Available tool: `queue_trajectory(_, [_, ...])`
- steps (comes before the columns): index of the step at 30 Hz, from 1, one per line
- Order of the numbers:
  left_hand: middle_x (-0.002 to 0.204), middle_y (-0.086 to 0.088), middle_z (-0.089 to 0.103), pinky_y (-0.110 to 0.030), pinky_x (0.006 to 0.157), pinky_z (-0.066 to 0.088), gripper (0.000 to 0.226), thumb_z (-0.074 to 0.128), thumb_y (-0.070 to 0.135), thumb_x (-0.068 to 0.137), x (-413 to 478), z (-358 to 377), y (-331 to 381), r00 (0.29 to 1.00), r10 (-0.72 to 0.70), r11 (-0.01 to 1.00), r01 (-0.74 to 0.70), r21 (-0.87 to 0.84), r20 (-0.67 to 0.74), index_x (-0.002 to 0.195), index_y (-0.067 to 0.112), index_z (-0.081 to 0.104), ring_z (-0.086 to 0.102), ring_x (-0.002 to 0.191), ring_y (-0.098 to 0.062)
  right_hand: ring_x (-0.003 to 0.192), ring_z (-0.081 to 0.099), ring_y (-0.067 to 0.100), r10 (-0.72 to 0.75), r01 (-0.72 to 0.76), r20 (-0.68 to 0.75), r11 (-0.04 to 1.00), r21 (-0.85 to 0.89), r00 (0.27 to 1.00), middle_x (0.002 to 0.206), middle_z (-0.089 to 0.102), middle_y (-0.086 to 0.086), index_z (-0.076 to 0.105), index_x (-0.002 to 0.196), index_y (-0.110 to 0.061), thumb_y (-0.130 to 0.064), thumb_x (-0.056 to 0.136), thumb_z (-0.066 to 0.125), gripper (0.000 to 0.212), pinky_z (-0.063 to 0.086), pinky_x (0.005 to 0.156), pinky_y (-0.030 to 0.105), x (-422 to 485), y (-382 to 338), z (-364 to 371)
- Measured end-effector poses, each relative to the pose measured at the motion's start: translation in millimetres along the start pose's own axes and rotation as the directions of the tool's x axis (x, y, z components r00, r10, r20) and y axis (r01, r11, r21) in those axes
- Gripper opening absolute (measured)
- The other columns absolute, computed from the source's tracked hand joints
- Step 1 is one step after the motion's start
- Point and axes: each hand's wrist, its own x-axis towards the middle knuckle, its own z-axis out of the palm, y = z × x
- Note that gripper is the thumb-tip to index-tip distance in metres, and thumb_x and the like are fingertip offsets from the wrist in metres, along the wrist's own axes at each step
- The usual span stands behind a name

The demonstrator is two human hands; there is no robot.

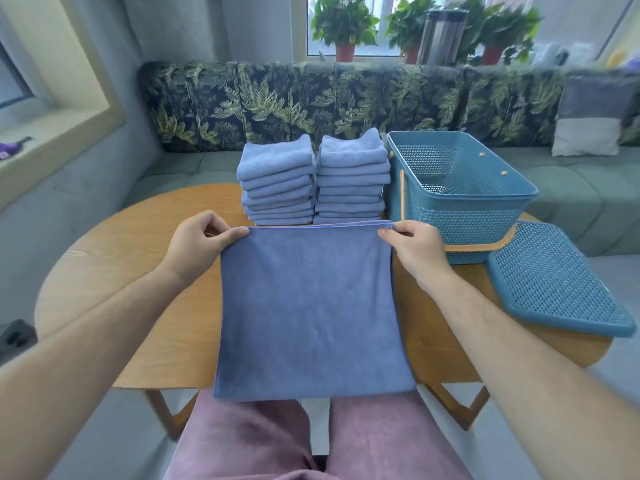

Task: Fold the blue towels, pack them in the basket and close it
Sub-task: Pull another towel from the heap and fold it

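Note:
A blue towel (311, 306) lies folded in half on the wooden table (114, 258), its near edge hanging over the table's front. My left hand (197, 240) pinches its far left corner and my right hand (412, 244) pinches its far right corner. Behind it stand two stacks of folded blue towels, the left stack (277, 181) and the right stack (351, 178). The blue perforated basket (460, 199) sits empty and uncovered at the right, with its tan handle down. Its lid (550, 278) lies flat on the table's right edge.
A leaf-patterned sofa (277, 98) runs behind the table, with a grey and white cushion (588, 119) at the right. Potted plants (343, 26) stand on the windowsill. My legs in pink trousers (311, 441) are under the table's front edge.

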Motion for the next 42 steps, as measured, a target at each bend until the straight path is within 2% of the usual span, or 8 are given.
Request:
queue_trajectory(7, [0.074, 0.003, 0.06, -0.02, 0.061, 0.041, 0.029, 0.083, 0.03, 0.081, 20.3, -49.3, 68.1, 0.989, 0.13, 0.991, -0.132, -0.021, -0.067, 0.082, 0.01, 0.062, 0.049, 0.063, -0.005, 0.077, 0.068, 0.018, -0.075, 0.059, 0.075, 0.981, 0.187, 0.994, 0.09, 0.077, 0.009, 0.076, 0.089, -0.009, -0.011, 0.084, 0.077, 0.005, 0.058, 0.081, 0.04, 15.4, -78.2, -26.1])
queue_trajectory(15, [0.073, 0.003, 0.069, -0.021, 0.069, 0.052, 0.025, 0.083, 0.026, 0.077, 15.2, -103.0, 124.2, 0.987, 0.148, 0.942, -0.159, -0.296, -0.059, 0.076, 0.012, 0.063, 0.061, 0.072, -0.015, 0.089, 0.069, 0.025, -0.215, 0.104, 0.287, 0.929, 0.356, 0.934, 0.093, 0.076, 0.012, 0.073, 0.09, -0.001, -0.017, 0.093, 0.07, 0.016, 0.06, 0.087, 0.038, 5.1, -148.6, -73.5])
queue_trajectory(21, [0.081, -0.002, 0.065, -0.031, 0.074, 0.045, 0.023, 0.082, 0.025, 0.074, 1.0, -129.1, 157.8, 0.964, 0.261, 0.895, -0.226, -0.385, 0.042, 0.082, 0.016, 0.062, 0.057, 0.076, -0.016, 0.081, 0.069, 0.019, -0.279, 0.188, 0.217, 0.912, 0.364, 0.935, 0.087, 0.073, 0.008, 0.065, 0.094, -0.006, -0.004, 0.085, 0.075, 0.013, 0.058, 0.076, 0.034, -10.5, -182.3, -104.9])
queue_trajectory(25, [0.085, 0.004, 0.066, -0.016, 0.067, 0.045, 0.025, 0.082, 0.022, 0.08, 6.8, -127.0, 161.8, 0.973, 0.226, 0.967, -0.217, -0.132, 0.051, 0.102, 0.022, 0.07, 0.057, 0.074, -0.008, 0.07, 0.067, 0.002, -0.263, 0.235, 0.204, 0.961, 0.148, 0.943, 0.091, 0.073, 0.001, 0.068, 0.11, -0.018, -0.011, 0.084, 0.08, 0.029, 0.049, 0.067, 0.015, -7.1, -188.3, -112.6])
queue_trajectory(29, [0.075, 0.004, 0.071, -0.023, 0.066, 0.048, 0.007, 0.082, 0.024, 0.083, 15.3, -108.0, 145.9, 0.987, 0.159, 0.97, -0.162, 0.179, 0.032, 0.083, 0.02, 0.075, 0.059, 0.066, -0.009, 0.067, 0.062, 0.005, -0.196, 0.219, 0.238, 0.973, -0.075, 0.951, 0.077, 0.073, -0.004, 0.077, 0.09, -0.021, -0.017, 0.083, 0.082, 0.009, 0.045, 0.064, 0.017, 4.0, -169.4, -95.4])
queue_trajectory(33, [0.063, -0.008, 0.067, -0.028, 0.054, 0.048, 0.009, 0.077, 0.016, 0.088, 24.6, -92.4, 129.3, 0.998, 0.068, 0.991, -0.067, 0.116, -0.005, 0.085, 0.009, 0.071, 0.057, 0.047, -0.014, 0.065, 0.069, 0.011, -0.149, 0.168, 0.231, 0.984, -0.065, 0.962, 0.074, 0.073, 0.002, 0.073, 0.094, -0.013, -0.012, 0.091, 0.074, 0.004, 0.045, 0.053, 0.018, 9.4, -153.5, -70.6])
queue_trajectory(38, [0.078, -0.019, 0.072, -0.033, 0.061, 0.055, 0.008, 0.068, 0.009, 0.094, 30.8, -84.8, 125.9, 0.997, 0.053, 0.998, -0.052, 0.022, -0.059, 0.092, 0.002, 0.065, 0.066, 0.054, -0.009, 0.079, 0.074, 0.012, -0.263, 0.267, 0.128, 0.964, -0.012, 0.956, 0.087, 0.076, 0.001, 0.07, 0.095, -0.015, -0.01, 0.094, 0.068, 0.006, 0.059, 0.071, 0.029, 15.5, -147.8, -52.7])
queue_trajectory(42, [0.073, -0.003, 0.067, -0.029, 0.059, 0.045, 0.004, 0.068, 0.017, 0.094, 16.5, -81.3, 114.3, 0.992, 0.081, 0.989, -0.069, 0.129, -0.094, 0.09, 0.016, 0.069, 0.052, 0.051, -0.003, 0.079, 0.066, 0.003, -0.309, 0.32, 0.11, 0.941, -0.106, 0.945, 0.086, 0.073, -0.01, 0.07, 0.094, -0.028, -0.021, 0.094, 0.068, 0.007, 0.048, 0.072, 0.024, 3.0, -134.7, -53.5])
